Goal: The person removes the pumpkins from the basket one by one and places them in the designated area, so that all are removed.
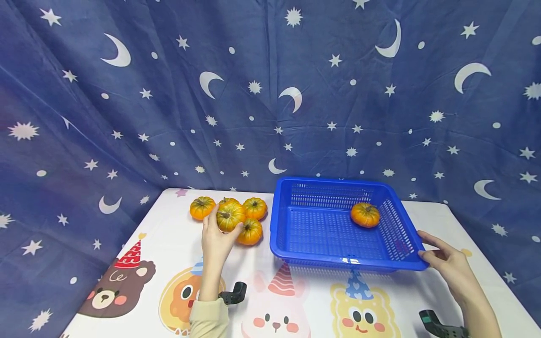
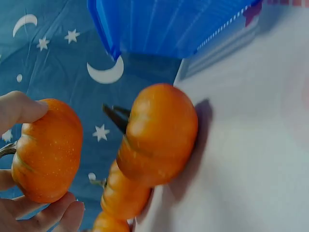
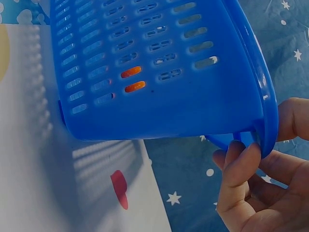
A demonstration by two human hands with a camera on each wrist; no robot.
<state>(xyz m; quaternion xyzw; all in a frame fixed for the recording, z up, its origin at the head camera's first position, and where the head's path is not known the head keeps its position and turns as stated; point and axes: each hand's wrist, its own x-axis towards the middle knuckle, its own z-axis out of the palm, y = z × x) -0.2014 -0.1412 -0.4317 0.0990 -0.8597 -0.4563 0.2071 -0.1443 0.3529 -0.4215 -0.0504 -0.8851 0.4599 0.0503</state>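
Observation:
My left hand point(image 1: 217, 241) grips a small orange pumpkin point(image 1: 230, 217), thumb on one side and fingers on the other. In the left wrist view this held pumpkin point(image 2: 50, 152) is apart from a group of others. Close around it on the table are several more pumpkins point(image 1: 250, 233), one of them partly hidden behind the held one. On the right, my right hand point(image 1: 450, 260) pinches the rim of a blue plastic basket point(image 1: 334, 260) near its front right corner. One pumpkin point(image 1: 365, 215) lies inside the basket, towards its right side.
A white tablecloth point(image 1: 262, 263) with cartoon animals covers the table. Behind it hangs a dark blue curtain point(image 1: 253, 51) with moons and stars. The basket stands right of the pumpkin group, near the table's back edge.

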